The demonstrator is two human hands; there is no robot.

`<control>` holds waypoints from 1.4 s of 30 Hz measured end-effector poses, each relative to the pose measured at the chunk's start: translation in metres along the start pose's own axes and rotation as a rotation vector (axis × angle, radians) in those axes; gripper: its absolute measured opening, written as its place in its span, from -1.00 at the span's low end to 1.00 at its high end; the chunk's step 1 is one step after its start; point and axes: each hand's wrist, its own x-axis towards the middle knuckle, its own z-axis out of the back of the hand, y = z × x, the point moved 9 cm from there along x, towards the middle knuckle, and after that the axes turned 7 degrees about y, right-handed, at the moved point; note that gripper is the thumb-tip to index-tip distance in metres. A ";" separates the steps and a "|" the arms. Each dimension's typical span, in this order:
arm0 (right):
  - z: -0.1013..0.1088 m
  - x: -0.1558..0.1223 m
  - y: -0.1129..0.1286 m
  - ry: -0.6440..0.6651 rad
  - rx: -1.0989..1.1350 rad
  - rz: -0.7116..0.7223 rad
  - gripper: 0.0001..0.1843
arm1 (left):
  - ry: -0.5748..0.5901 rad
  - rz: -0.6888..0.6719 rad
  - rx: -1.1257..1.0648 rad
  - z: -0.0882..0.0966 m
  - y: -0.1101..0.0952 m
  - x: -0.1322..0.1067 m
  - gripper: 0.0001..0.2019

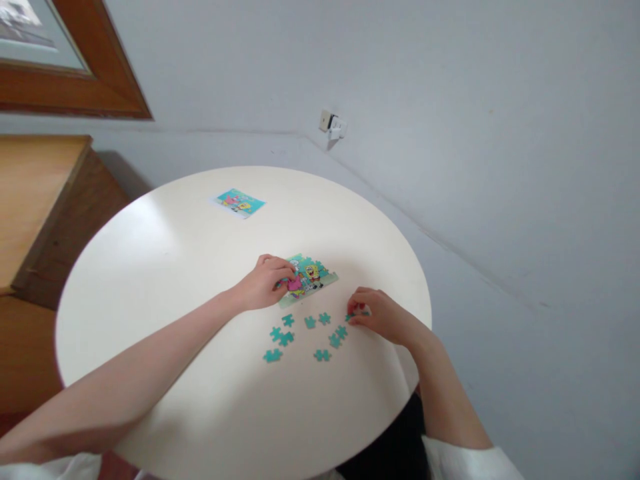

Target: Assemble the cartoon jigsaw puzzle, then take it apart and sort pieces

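A partly joined jigsaw puzzle (314,275) with cartoon figures lies on the round white table (200,400). My left hand (270,280) is closed at its left edge, the curled fingers and thumb pressing on it and covering that side. To the right, my right hand (373,312) is closed in a pinch on a small teal puzzle piece (349,318), low over the tabletop; the fingers partly hide it. Several loose teal pieces lie in front of the puzzle, among them a piece near the front left (273,355) and a piece near the front right (323,355).
A reference picture card (241,203) with the same cartoon figures lies farther back on the table. Left of the table stands wooden furniture (40,193) below a wood-framed picture (117,87). A wall socket with a plug (336,127) is on the wall behind.
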 end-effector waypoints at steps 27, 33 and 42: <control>0.025 -0.004 0.026 -0.183 0.146 0.133 -0.86 | 0.009 0.013 -0.031 0.001 -0.001 0.000 -0.76; 0.069 0.047 0.022 -0.494 0.509 0.225 -0.78 | -0.189 0.022 -0.128 0.019 0.006 -0.001 -0.75; 0.035 0.095 -0.015 -0.694 0.751 0.052 -0.73 | -0.365 0.338 -0.342 0.026 0.046 -0.012 -0.77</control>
